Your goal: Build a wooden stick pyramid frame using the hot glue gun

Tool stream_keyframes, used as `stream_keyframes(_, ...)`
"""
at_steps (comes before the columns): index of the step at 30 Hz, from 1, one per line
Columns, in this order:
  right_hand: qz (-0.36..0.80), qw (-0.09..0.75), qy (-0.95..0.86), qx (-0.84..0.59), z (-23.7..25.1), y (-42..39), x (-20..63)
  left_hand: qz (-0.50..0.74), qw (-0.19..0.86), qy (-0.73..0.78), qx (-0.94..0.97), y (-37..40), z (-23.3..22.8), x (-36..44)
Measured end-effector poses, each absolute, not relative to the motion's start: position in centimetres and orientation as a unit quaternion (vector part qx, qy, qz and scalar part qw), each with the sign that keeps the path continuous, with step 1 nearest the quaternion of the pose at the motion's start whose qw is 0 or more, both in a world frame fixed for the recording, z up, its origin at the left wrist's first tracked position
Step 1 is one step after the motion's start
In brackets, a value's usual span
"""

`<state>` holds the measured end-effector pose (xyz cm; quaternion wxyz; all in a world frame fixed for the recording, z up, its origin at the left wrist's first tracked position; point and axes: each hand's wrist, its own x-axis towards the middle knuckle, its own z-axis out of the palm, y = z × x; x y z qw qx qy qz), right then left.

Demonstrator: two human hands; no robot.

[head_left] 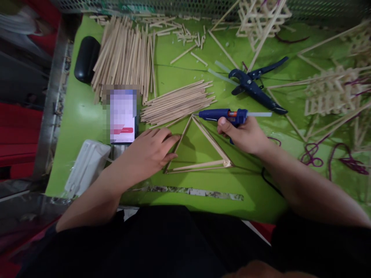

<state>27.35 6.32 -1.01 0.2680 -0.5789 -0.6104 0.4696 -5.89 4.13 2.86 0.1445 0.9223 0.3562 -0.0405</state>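
My right hand [246,135] is wrapped round a blue glue gun [214,114], with a pale glue stick [261,114] poking out of its back. The nozzle is at the top corner of a triangular frame of thin wooden sticks [213,143]; whether they touch I cannot tell. At the frame's left side, my left hand [158,148] has its thumb and fingers closed about the stick there. Whitish glue shows at the lower right corner. Just behind the frame lies a bundle of wooden sticks [179,102].
A larger stick pile [121,54], a black case [87,59] and a phone [123,116] lie left, near a white device [87,168]. Dark blue cutters [255,87] lie behind the glue gun. Stick structures [330,90] and purple string [313,156] occupy the right. A patterned strip [197,192] lies in front.
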Motion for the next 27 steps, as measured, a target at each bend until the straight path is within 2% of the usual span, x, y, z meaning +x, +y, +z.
stream_keyframes(12,0.537,0.296,-0.570,-0.548,-1.20,6.77,28.00,-0.050,0.132,0.355,0.924,4.09,3.02,-5.88)
stream_keyframes(24,0.516,0.288,-0.562,-0.579,-0.98,6.82,27.64,-0.050,0.127,0.359,0.923,4.16,2.80,-5.61)
stream_keyframes(27,0.521,0.291,-0.558,-0.577,-0.83,6.92,27.53,-0.060,0.097,0.394,0.912,4.59,2.37,-5.39)
